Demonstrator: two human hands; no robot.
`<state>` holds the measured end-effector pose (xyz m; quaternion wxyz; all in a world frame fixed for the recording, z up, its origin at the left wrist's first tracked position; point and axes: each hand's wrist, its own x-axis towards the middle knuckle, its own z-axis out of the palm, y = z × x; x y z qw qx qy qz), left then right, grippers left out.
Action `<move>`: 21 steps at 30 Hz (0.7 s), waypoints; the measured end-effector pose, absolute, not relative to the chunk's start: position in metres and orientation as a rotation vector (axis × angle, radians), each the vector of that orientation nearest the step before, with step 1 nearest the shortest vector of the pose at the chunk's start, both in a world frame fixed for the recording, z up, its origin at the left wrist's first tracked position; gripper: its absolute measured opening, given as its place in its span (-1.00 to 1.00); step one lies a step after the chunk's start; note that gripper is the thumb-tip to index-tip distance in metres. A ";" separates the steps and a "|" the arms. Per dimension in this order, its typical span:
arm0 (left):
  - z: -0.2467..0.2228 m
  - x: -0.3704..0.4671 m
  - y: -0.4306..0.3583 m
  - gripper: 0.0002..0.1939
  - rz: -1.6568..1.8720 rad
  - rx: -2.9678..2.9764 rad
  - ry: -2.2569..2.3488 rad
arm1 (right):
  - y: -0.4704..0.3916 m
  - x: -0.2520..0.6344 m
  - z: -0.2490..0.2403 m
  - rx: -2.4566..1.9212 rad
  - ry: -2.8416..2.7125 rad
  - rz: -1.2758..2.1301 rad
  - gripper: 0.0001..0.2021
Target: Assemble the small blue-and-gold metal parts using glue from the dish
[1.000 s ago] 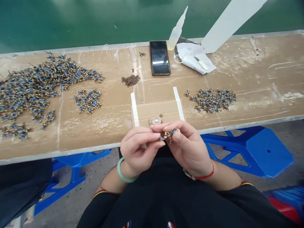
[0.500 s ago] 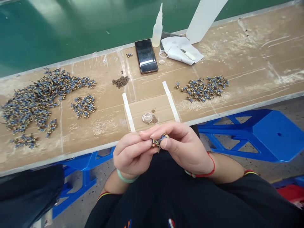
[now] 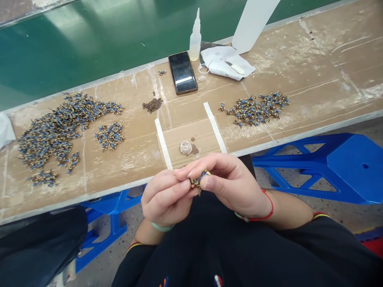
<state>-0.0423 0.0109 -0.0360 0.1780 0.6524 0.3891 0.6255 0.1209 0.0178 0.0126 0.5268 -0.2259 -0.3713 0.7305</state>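
Small blue-and-yellow figures (image 3: 196, 182) are pinched between my two hands, just off the table's front edge; fingers partly cover them, so their exact number is hidden. My left hand (image 3: 167, 196) has its fingertips closed on their left side. From the right, my right hand (image 3: 230, 185) grips them between thumb and curled fingers. Just beyond the hands, a small round clear dish (image 3: 185, 148) rests on a cardboard piece (image 3: 176, 133) between two white strips, with brown stains beside it.
Heaps of similar figures lie at the left (image 3: 54, 129) and right (image 3: 254, 110). A pile of small brown pieces (image 3: 153, 104), a phone (image 3: 183, 73), a dropper bottle (image 3: 195, 42) and a white cloth (image 3: 224, 59) stand farther back. Blue stools (image 3: 353, 167) are below the table.
The view has shifted slightly, bringing a white item into sight at the left edge. Both hands keep nearly the same pose, with the right thumb covering a little more of the figures.
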 end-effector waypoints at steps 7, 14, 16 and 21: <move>-0.029 -0.044 0.012 -0.83 1.866 2.038 1.026 | 0.021 0.124 0.013 -0.538 -0.936 1.745 -0.92; -0.024 -0.046 0.010 -0.81 1.791 2.051 0.993 | 0.023 0.129 0.016 -0.548 -1.012 1.751 -0.93; -0.023 -0.045 0.010 -0.83 1.794 2.050 1.010 | 0.023 0.130 0.018 -0.564 -1.032 1.744 -0.93; -0.026 -0.046 0.008 -0.80 1.806 2.014 1.033 | 0.022 0.131 0.019 -0.606 -1.066 1.690 -0.94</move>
